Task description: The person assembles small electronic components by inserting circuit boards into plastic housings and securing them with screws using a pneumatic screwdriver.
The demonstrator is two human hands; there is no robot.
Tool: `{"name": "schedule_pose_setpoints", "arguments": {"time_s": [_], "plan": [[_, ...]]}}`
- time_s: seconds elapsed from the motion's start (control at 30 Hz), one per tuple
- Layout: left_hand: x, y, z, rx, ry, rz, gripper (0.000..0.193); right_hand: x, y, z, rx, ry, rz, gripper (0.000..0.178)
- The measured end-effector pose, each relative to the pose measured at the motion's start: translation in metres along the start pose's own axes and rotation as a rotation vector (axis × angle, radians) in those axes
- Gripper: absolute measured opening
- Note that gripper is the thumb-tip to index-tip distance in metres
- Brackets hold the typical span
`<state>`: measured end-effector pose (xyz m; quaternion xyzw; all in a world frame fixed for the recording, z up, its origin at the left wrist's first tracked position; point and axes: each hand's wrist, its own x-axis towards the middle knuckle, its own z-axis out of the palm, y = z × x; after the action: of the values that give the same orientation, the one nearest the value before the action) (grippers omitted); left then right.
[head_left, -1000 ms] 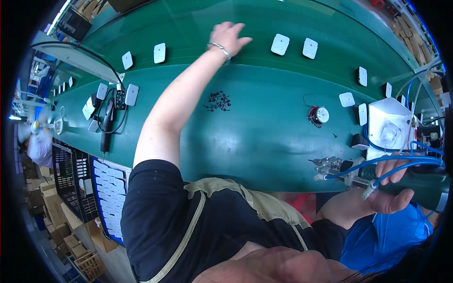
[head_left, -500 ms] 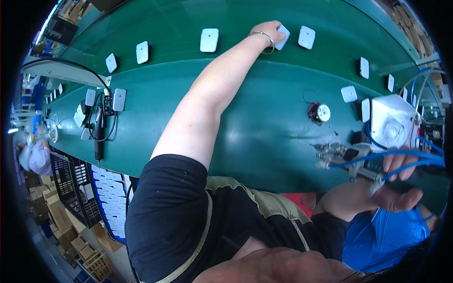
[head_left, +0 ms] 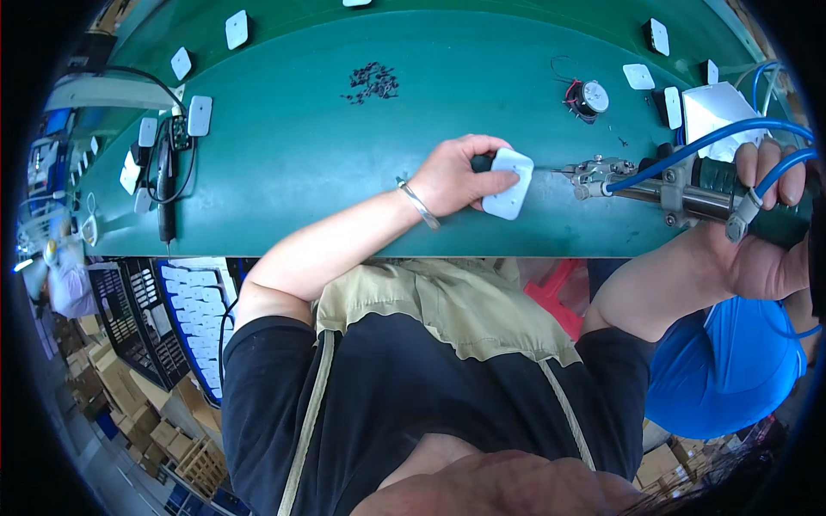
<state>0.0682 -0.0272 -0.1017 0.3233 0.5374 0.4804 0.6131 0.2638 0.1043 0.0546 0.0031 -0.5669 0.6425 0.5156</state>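
Observation:
My left hand (head_left: pixel 452 179) is closed on a white, rounded rectangular plastic case (head_left: pixel 512 196), the thumb lying on its white face. A dark part shows behind the case, by my fingers. To the right, my right hand (head_left: pixel 761 267) grips a powered screwdriver (head_left: pixel 705 205) with a dark body, metal fittings and blue air hoses. Its thin tip points left and reaches near the case's right edge; whether they touch I cannot tell. Beyond my left hand, a pile of small dark screws (head_left: pixel 374 83) lies on the green bench (head_left: pixel 301 172).
A round silver motor (head_left: pixel 592 98) with wires lies at the back right. More white cases (head_left: pixel 237 30) stand along the far belt. At the left lies a black corded screwdriver (head_left: pixel 166 189). Below the bench, a blue crate (head_left: pixel 213 387) holds rows of white parts.
My left hand has taken a white case from the far belt and brought it near, in front of the screwdriver tip. The view has shifted, and the pile of screws now shows.

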Motion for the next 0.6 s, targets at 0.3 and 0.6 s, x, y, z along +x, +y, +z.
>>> {"name": "schedule_pose_setpoints", "arguments": {"time_s": [0.3, 0.6], "plan": [[-0.017, 0.000, 0.021, -0.163, -0.055, -0.021, 0.033, -0.004, -0.001, 0.024, 0.037, -0.018, -0.020, 0.039], [-0.017, 0.002, 0.026, -0.274, -0.122, -0.111, 0.033, 0.000, -0.003, 0.025, 0.078, -0.028, -0.039, 0.037]]}}
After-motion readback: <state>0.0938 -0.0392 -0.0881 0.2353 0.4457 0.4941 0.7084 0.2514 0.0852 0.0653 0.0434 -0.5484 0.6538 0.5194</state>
